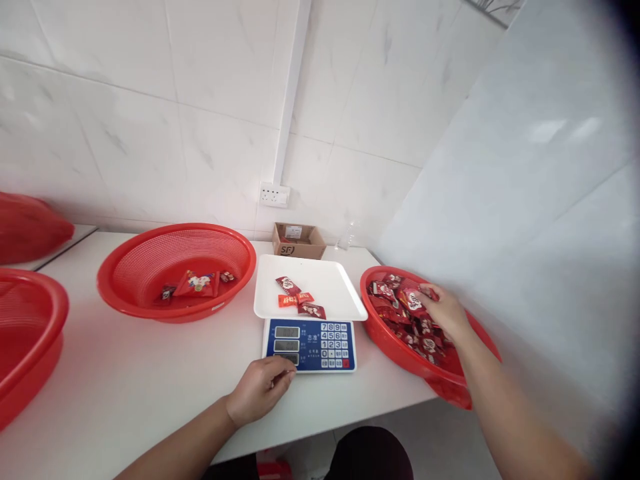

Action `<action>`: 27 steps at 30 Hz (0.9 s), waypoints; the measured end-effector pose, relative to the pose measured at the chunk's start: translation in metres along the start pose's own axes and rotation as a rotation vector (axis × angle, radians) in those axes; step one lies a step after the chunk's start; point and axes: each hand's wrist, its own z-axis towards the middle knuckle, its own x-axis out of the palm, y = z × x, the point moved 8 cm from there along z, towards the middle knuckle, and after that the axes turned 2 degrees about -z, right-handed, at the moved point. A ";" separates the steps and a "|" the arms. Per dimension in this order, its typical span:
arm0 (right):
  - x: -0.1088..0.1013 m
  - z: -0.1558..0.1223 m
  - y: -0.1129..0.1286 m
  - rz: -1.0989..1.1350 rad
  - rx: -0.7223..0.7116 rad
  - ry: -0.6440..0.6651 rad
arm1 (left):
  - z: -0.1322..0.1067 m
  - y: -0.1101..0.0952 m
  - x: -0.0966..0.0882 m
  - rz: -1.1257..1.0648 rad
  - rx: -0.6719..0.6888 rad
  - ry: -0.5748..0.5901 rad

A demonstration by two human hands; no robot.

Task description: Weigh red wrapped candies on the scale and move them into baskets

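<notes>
My right hand (pixel 447 309) reaches into the right red plastic basket (pixel 400 352), its thumb and fingers closed on a dark red snack packet (pixel 413 299). Similar small packets (pixel 427 343) are heaped around it. My left hand (pixel 263 388) rests by the front left corner of a digital scale (pixel 310 345), fingers curled in, with nothing visible in them. It covers part of the lowest display. On the scale's white tray (pixel 340 293) lie several small packets, among them a dark red one (pixel 287 285) and an orange-red one (pixel 287 301).
A wide red basket (pixel 176 228) left of the scale holds a larger red packet (pixel 197 283) and smaller ones. Another red basket (pixel 35 333) sits at the far left edge. Behind the scale stand a cardboard box (pixel 300 248) and a clear plastic container (pixel 346 237), near the tiled wall.
</notes>
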 end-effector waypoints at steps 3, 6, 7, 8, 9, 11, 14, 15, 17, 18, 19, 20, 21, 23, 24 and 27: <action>0.017 -0.013 0.056 0.158 -0.159 0.058 | -0.001 -0.001 0.000 0.003 0.014 -0.006; 0.042 -0.036 0.121 0.201 -0.363 0.167 | -0.002 -0.002 -0.003 0.013 0.020 -0.028; 0.051 -0.045 0.139 0.204 -0.416 0.201 | -0.002 -0.002 -0.004 0.017 0.017 -0.038; 0.058 -0.053 0.156 0.202 -0.460 0.226 | -0.002 -0.002 -0.006 0.021 0.012 -0.049; 0.065 -0.059 0.170 0.198 -0.493 0.243 | -0.003 -0.002 -0.008 0.025 0.008 -0.062; 0.073 -0.068 0.188 0.181 -0.536 0.246 | -0.004 -0.001 -0.012 0.027 0.002 -0.084; 0.070 -0.066 0.192 0.140 -0.548 0.187 | -0.004 0.000 -0.014 0.017 -0.001 -0.098; 0.066 -0.062 0.186 0.112 -0.530 0.156 | -0.003 0.000 -0.014 0.015 0.000 -0.096; 0.053 -0.050 0.164 0.027 -0.460 0.097 | -0.003 0.000 -0.013 0.017 0.003 -0.085; 0.046 -0.042 0.148 -0.032 -0.405 0.074 | -0.002 0.000 -0.012 0.016 0.006 -0.075; 0.039 -0.036 0.129 -0.097 -0.344 0.058 | -0.002 0.000 -0.010 0.016 0.008 -0.066; 0.031 -0.030 0.109 -0.159 -0.282 0.049 | -0.002 0.000 -0.009 0.013 0.011 -0.057; 0.024 -0.025 0.089 -0.216 -0.224 0.048 | -0.001 -0.001 -0.008 0.008 0.015 -0.047; 0.012 -0.018 0.050 -0.297 -0.135 0.062 | -0.001 -0.003 -0.006 -0.003 0.025 -0.035; 0.008 -0.015 0.034 -0.326 -0.107 0.078 | -0.001 -0.003 -0.005 -0.005 0.029 -0.030; 0.006 -0.011 -0.003 -0.402 -0.070 0.175 | -0.001 -0.004 -0.004 0.006 0.029 -0.023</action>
